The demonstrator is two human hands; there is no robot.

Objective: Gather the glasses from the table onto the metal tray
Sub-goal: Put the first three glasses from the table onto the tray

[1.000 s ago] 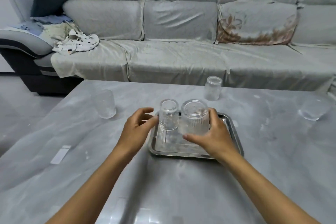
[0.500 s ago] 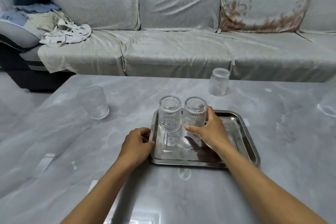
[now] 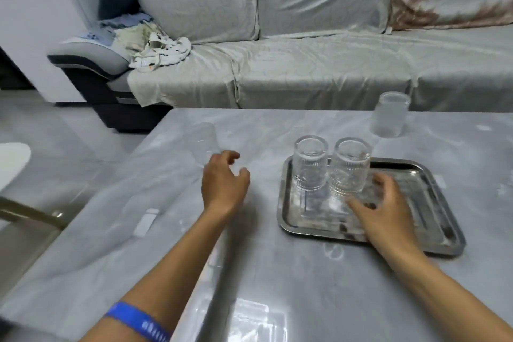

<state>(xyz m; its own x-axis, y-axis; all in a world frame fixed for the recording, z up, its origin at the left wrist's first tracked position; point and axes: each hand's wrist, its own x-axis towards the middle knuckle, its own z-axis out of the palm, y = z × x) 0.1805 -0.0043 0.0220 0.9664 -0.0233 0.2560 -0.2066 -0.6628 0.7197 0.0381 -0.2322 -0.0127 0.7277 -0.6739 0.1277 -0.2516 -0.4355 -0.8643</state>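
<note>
Two ribbed clear glasses, one [image 3: 310, 166] beside the other [image 3: 350, 169], stand mouth-up at the far left of my rectangular metal tray [image 3: 433, 203] on the grey marble table [image 3: 277, 272]. At least two are left: a blurred clear glass [image 3: 205, 144] just beyond my left hand [image 3: 223, 183], fingers spread and empty, and a frosted glass [image 3: 390, 115] upright behind the tray. My right hand [image 3: 384, 211] hovers open over the tray, holding nothing.
</note>
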